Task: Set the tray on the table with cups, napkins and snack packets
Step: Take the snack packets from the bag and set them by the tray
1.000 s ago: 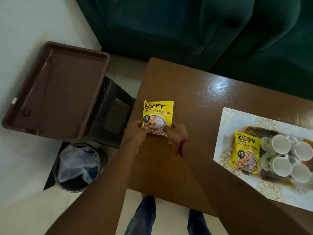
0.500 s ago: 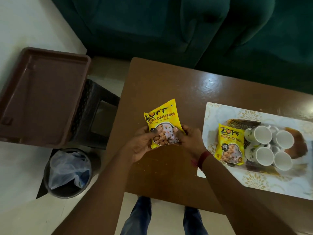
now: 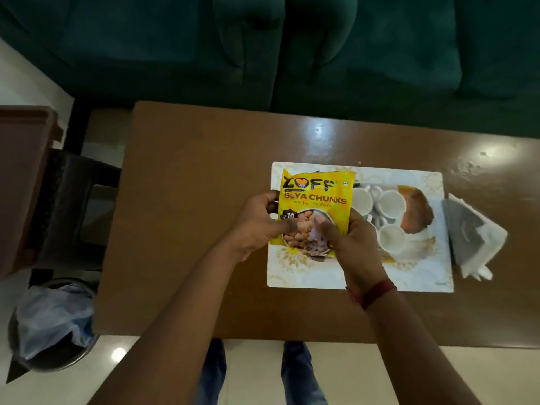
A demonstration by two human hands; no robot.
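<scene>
Left hand (image 3: 257,226) and right hand (image 3: 353,244) pinch the snack packet (image 3: 315,197) by its lower half over the left end of the tray (image 3: 420,277); lowered carelessly, it may knock the cups (image 3: 391,201) just beside.

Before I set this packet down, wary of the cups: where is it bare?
Bare: the near strip of the tray, between the cups and its near rim; the table left of the tray. Crowded: the tray's middle, with cups; napkins lie right of it. The packet hides the tray's left part.
</scene>
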